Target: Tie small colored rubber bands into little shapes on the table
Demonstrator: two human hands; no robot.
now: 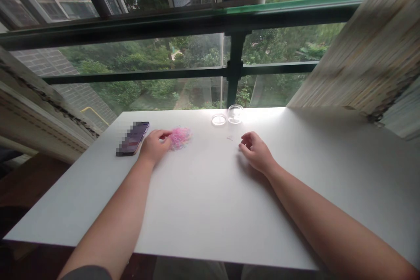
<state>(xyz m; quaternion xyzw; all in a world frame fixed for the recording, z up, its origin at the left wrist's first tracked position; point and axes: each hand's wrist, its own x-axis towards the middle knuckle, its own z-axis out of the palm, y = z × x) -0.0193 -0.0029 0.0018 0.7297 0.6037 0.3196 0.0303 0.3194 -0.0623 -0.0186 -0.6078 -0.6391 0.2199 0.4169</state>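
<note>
A loose pile of small pastel bands [181, 138], mostly pink with some blue and yellow, lies left of the middle of the white table [197, 201]. My left hand [156, 145] is at its left edge; thumb and forefinger touch the pile with a small gap between them. Whether any strand is between the fingertips is hard to make out. To the right, my right hand [256, 152] hovers low over the tabletop, fingers loosely curled, thumb apart, nothing visible in them. A few pinkish bands [229, 138] lie just left of its fingertips.
Near the far edge stands a small clear round container [235, 115], with a clear round lid [218, 120] flat beside it. A phone [134, 138] lies left of my left hand. Beyond the table are a window with a dark green rail [183, 26] and curtains [357, 48] at the sides.
</note>
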